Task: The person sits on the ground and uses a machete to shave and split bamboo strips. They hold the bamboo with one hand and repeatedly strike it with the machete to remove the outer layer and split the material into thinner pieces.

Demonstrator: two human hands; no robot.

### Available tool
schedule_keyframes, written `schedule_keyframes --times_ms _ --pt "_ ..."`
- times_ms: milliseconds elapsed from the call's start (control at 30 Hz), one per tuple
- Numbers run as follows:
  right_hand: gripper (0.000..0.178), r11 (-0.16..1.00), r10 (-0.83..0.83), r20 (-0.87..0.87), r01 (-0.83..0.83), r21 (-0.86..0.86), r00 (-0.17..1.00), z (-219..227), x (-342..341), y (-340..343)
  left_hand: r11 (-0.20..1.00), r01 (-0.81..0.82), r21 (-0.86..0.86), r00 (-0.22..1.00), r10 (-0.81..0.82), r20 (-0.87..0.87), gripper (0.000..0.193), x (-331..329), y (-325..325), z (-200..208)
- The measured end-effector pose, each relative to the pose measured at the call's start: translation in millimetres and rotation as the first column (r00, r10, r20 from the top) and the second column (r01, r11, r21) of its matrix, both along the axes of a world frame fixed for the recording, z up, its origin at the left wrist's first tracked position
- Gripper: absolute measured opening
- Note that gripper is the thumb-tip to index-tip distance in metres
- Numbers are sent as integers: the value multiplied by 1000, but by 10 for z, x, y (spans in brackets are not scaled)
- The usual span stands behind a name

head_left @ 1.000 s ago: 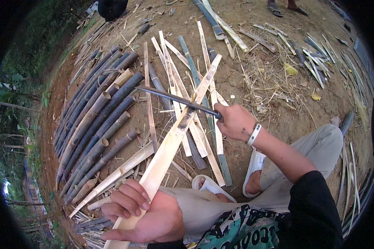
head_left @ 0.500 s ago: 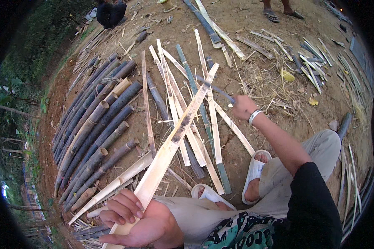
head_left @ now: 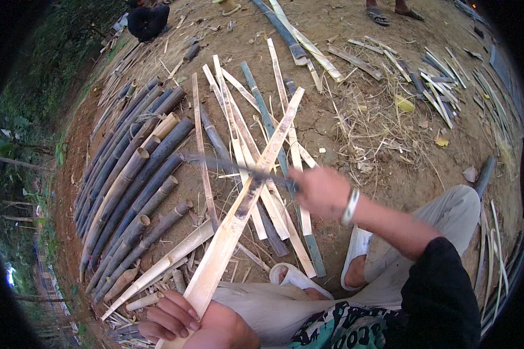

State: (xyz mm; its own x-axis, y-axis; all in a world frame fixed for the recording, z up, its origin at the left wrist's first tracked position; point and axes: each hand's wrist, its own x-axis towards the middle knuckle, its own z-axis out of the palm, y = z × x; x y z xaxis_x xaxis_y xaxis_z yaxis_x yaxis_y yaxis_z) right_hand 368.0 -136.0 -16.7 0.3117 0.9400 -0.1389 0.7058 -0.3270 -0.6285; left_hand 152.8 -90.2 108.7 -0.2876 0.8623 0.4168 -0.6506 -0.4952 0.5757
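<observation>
My left hand (head_left: 201,326) is wrapped round the near, wide end of a split bamboo strip (head_left: 220,256), which slants up and away to the right. The strip's pale inner face is up, with a dark stained patch near its middle. My right hand (head_left: 323,195), below a white wristband, is closed on the handle of a knife (head_left: 265,175). Its long dark blade, smeared by motion, crosses the strip just beyond the stained patch, pointing left. Whether the edge bites into the bamboo I cannot tell. Several split strips (head_left: 239,136) lie on the ground beneath.
Dark bamboo poles (head_left: 148,168) are stacked at the left. Fibre shavings (head_left: 384,122) and offcuts (head_left: 439,96) litter the ground at the right. My white slippers (head_left: 358,250) are close below the work. At the far edge are a crouching person (head_left: 147,20) and another person's feet (head_left: 378,15).
My right hand has moved left and nearer to me, bringing the knife down along the strip from close to its far end to about its middle. My left hand keeps its grip.
</observation>
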Motion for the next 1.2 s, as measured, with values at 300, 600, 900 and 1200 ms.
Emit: schedule_keyframes --times_ms 300,600,900,1200 --pt "23 984 165 -16 -163 72 986 180 -177 -2 998 50 41 999 -50 -8 56 -82 24 4" --pt "22 988 154 76 -155 14 985 201 -112 44 998 -52 -19 996 50 -79 55 -128 112 -13" --pt "27 970 -175 234 208 -125 956 -1120 1364 170 472 799 373 600 -583 -548 38 -632 711 -212" --pt "24 995 -102 62 101 14 993 -939 1038 382 998 46 33 999 -45 -15 58 -128 194 -15"
